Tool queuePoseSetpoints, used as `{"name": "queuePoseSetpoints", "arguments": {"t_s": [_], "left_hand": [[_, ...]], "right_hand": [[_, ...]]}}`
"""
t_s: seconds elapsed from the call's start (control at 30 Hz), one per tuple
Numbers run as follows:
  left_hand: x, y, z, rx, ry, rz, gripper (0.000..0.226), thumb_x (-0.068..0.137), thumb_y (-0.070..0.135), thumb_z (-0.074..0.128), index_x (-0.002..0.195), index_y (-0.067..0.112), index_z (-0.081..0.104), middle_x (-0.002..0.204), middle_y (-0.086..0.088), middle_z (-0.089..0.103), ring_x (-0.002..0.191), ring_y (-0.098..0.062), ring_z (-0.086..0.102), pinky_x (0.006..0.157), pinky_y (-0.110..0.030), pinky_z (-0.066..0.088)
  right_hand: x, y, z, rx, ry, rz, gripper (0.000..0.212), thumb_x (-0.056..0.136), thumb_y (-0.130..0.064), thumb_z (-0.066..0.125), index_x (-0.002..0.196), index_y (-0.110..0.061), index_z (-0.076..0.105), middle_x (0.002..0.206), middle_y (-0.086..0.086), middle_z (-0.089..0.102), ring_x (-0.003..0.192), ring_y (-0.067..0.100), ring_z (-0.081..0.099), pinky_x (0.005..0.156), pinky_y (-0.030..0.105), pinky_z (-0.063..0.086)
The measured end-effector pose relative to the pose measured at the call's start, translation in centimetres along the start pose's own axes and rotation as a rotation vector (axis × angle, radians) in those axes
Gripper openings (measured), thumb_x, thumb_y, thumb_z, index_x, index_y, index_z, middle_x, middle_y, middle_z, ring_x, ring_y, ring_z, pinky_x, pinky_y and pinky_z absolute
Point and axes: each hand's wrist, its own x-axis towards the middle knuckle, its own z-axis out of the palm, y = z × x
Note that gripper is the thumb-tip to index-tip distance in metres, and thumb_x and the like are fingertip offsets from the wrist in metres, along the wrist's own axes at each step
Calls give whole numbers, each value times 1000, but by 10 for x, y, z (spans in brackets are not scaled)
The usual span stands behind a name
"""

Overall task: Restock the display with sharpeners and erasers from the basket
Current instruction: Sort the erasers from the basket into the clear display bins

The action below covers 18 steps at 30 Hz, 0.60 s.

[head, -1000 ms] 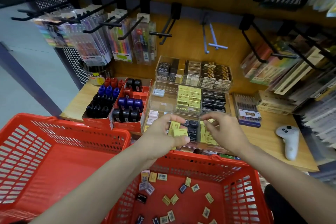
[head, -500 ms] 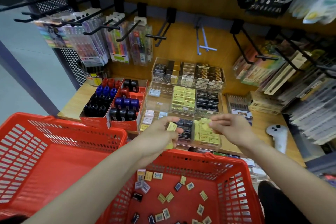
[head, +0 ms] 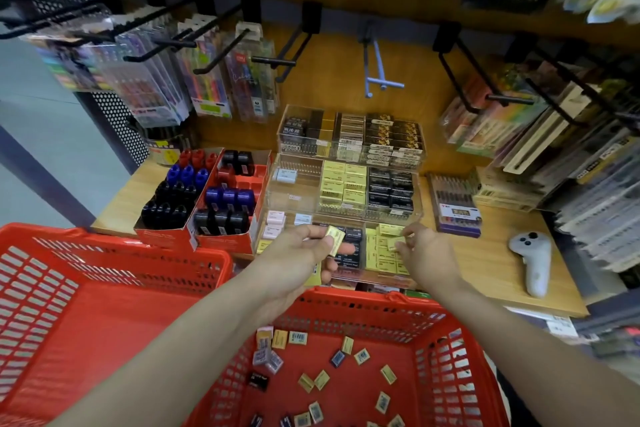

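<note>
My left hand (head: 298,253) holds a small yellow eraser (head: 335,236) between thumb and fingers, just in front of the clear tiered display (head: 346,163). My right hand (head: 427,253) pinches another yellow eraser (head: 396,242) over the front row's yellow erasers (head: 382,253). Black erasers (head: 351,246) fill the compartment between my hands. Below, the red basket (head: 450,357) holds several loose yellow, blue and black erasers (head: 318,380). Red cardboard trays hold black, blue and red sharpeners (head: 207,194) to the display's left.
A second red basket (head: 69,305) stands at the left. A white controller (head: 533,260) lies on the wooden shelf (head: 495,253) to the right, past a pen pack (head: 455,204). Pen packs hang from black hooks (head: 221,55) above; notebooks lean at the right.
Both hands have stayed over the front row. My right hand has lowered its eraser onto the yellow compartment. The camera has tilted slightly, bringing the basket further into view.
</note>
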Motion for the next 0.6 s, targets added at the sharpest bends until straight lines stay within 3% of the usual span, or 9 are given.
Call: {"name": "queuePoseSetpoints", "arguments": {"t_s": [0.07,0.2,0.33,0.5,0.6], "left_hand": [[0,0,0,-6,-8,-4,23,103,9,47,125,5,52,103,-4,76,66,-11,51,61,-22,48],[0,-2,0,-30,-15,-4,22,103,8,48,124,6,52,103,-5,76,66,-11,50,60,-21,49],[0,-2,0,-46,-2,-3,22,103,7,48,124,4,53,102,-6,76,63,-10,50,58,-20,48],[-1,-4,-2,-23,-11,12,23,101,8,51,124,5,53,103,-6,76,64,-9,50,60,-21,48],[-3,-4,-3,38,-16,43,22,100,14,55,120,5,55,103,-3,76,63,-8,49,62,-21,48]], "right_hand": [[1,3,-2,-174,23,-90,26,94,-32,64,110,-12,65,91,7,73,81,24,69,66,30,55],[4,11,-4,-290,-21,-192,29,91,-37,66,113,-18,66,102,4,71,90,23,68,74,34,57],[2,11,2,-244,37,-204,26,91,-38,66,113,-23,67,99,0,73,78,19,70,67,33,58],[4,2,10,-261,72,-198,23,91,-37,66,110,-22,66,93,-1,74,83,19,70,70,33,58],[1,0,3,-240,43,-201,25,90,-36,68,110,-21,66,100,-2,71,84,15,68,71,28,57]]}}
